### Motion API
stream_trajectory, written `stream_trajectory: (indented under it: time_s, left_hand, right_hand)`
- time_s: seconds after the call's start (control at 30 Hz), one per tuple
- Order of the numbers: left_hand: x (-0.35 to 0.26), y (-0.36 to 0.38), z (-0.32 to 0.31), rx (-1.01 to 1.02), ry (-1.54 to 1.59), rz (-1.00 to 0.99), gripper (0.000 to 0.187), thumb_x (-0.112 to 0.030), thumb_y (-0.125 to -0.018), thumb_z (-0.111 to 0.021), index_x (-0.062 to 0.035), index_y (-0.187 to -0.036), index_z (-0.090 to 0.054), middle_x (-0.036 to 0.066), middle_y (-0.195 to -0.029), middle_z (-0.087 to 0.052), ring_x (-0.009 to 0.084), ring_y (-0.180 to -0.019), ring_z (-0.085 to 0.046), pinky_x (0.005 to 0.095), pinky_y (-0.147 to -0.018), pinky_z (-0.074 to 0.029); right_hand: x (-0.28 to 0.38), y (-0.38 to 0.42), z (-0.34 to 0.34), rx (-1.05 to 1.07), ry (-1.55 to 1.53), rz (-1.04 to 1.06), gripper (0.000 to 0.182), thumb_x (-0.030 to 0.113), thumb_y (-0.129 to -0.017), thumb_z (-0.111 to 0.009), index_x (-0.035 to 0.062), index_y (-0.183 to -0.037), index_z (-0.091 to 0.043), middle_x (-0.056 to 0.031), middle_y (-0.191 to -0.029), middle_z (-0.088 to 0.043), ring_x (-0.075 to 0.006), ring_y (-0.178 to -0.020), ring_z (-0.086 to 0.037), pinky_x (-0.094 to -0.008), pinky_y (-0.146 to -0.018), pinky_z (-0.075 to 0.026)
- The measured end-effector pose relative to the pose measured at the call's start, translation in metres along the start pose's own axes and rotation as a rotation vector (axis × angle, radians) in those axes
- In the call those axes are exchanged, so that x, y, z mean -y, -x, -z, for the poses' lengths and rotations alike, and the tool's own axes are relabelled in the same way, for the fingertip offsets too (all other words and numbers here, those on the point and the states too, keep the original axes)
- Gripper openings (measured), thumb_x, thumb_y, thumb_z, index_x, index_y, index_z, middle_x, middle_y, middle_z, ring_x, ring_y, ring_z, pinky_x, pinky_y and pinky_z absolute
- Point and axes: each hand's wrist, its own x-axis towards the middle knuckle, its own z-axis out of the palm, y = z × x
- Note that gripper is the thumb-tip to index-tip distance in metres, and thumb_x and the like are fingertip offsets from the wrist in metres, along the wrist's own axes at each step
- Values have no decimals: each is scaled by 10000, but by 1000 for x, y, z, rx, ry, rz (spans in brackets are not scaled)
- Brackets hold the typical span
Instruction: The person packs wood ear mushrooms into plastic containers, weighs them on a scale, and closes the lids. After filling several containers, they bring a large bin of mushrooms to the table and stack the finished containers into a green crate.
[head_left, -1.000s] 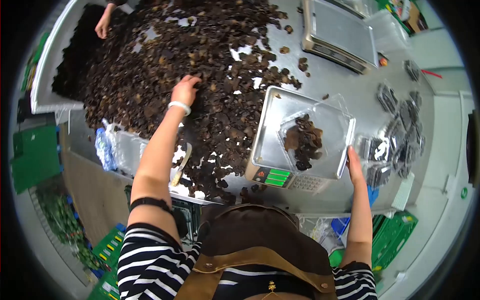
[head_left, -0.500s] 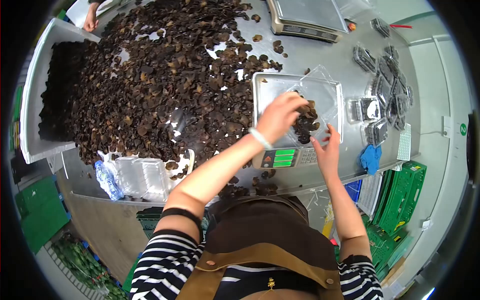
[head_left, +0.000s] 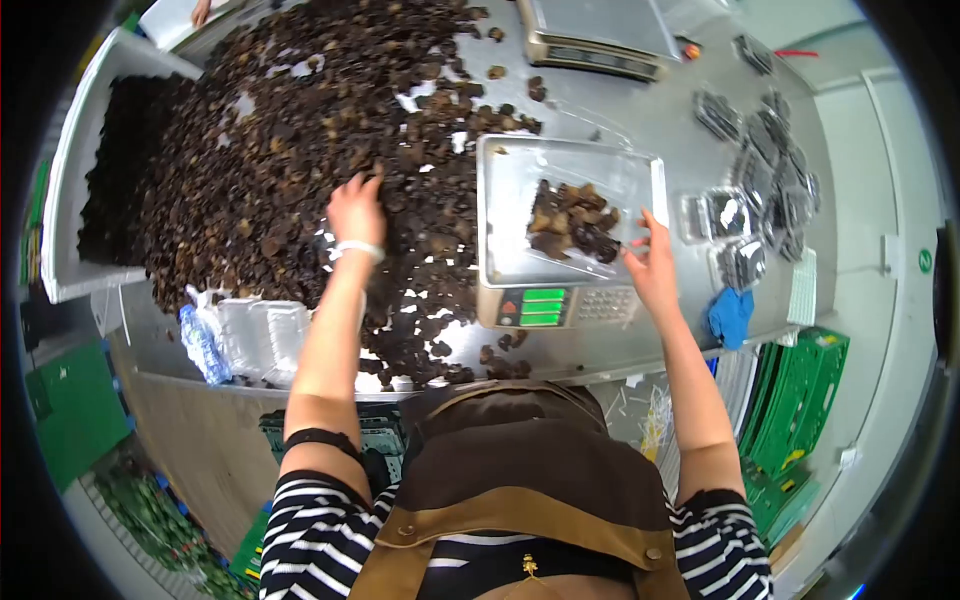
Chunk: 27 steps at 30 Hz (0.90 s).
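My left hand [head_left: 357,215] is over the large heap of dark brown, wood-ear-like mushrooms [head_left: 270,180], its fingers apart and fingertips among the pieces. My right hand [head_left: 652,262] is at the right side of a clear plastic punnet [head_left: 612,180], thumb and fingers apart; whether they touch its rim is hard to see. A small pile of mushrooms [head_left: 572,222] lies in the punnet. The punnet rests on the metal pan [head_left: 500,262] of a scale, whose green display [head_left: 543,308] is lit.
A white box [head_left: 75,190] of dark mushrooms stands at the left. Empty clear punnets [head_left: 262,338] sit by the front edge. Filled punnets [head_left: 770,185] cluster at the right, near a blue cloth [head_left: 731,318]. A second scale [head_left: 598,40] is behind. Another person's hand [head_left: 201,12] shows far left.
My left hand has moved left from the punnet to the mushroom heap. My right hand stays by the punnet. The view has shifted slightly.
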Motion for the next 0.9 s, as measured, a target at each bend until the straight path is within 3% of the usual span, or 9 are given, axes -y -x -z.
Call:
stream_trajectory:
  time_s: [0.13, 0.2, 0.33, 0.43, 0.53, 0.63, 0.73, 0.83, 0.9]
  left_hand:
    - [30, -3, 17, -43, 181, 80, 239, -90, -819, -681, -108, -1056, -704, 102, -990, -712, 335, -923, -637, 447, -861, -504]
    - [-6, -12, 56, -94, 748, 399, 189, -106, -921, -660, -23, -1090, -680, 79, -1032, -725, 177, -962, -681, 307, -861, -527]
    - [-143, -7, 137, 268, 1131, 317, 445, -69, -907, -663, -49, -1331, -532, 89, -1065, -709, 149, -971, -666, 276, -864, -522]
    - [-214, 7, 131, 491, 1586, 170, 552, -6, -906, -643, -35, -1412, -424, 69, -983, -696, 114, -920, -642, 265, -856, -512]
    - [-228, 6, 133, 670, 1749, 214, 504, -46, -937, -630, -13, -1399, -431, 76, -995, -692, 122, -898, -634, 268, -861, -499]
    - [-197, 17, 96, 367, 1300, 156, 427, -92, -919, -666, -31, -1321, -538, 80, -1074, -697, 118, -903, -651, 272, -813, -528]
    - [-172, 41, 43, 121, 770, 111, 518, -131, -821, -727, -11, -1292, -547, 172, -1174, -653, 290, -1065, -627, 395, -915, -492]
    - [-181, 65, 53, 370, 756, -59, 532, -191, -821, -721, -8, -1289, -546, 208, -1232, -608, 352, -1171, -562, 428, -989, -451]
    - [-177, 76, 58, 251, 809, -27, 494, -169, -828, -721, -27, -1276, -569, 192, -1234, -616, 345, -1173, -572, 413, -1001, -451]
  right_hand:
    - [8, 15, 28, 23, -14, 126, 611, -31, -797, -664, 69, -1368, -471, -119, -1254, -536, -191, -929, -598, -309, -737, -528]
    - [19, 21, 37, 60, -69, 168, 575, -34, -799, -658, 68, -1343, -500, -122, -1259, -542, -193, -942, -603, -307, -747, -529]
    - [84, 13, 41, 119, -202, 345, 520, 6, -798, -687, 59, -1297, -553, -116, -1238, -565, -218, -978, -614, -319, -797, -528]
    - [121, 0, 25, 64, -209, 647, 478, 34, -792, -712, 82, -1254, -601, -106, -1214, -580, -244, -959, -626, -353, -799, -532]
    - [111, -9, 24, 17, -305, 549, 333, 47, -796, -723, 86, -1123, -668, -85, -1044, -632, -251, -872, -637, -346, -734, -535]
    - [83, -10, 26, 28, -281, 255, 277, 79, -802, -731, 84, -1073, -674, -75, -950, -651, -263, -863, -617, -335, -747, -524]
    - [24, -14, -8, -98, 88, 529, 260, 110, -798, -730, 81, -1050, -674, -66, -1026, -650, -277, -936, -598, -368, -831, -504]
    - [4, -11, -21, -65, 315, 604, 261, 129, -793, -726, 70, -1040, -667, -70, -1123, -633, -301, -1007, -578, -401, -896, -477]
    - [12, -11, -4, -39, 261, 619, 265, 96, -788, -716, 64, -1046, -664, -69, -1173, -617, -307, -1010, -580, -402, -891, -482]
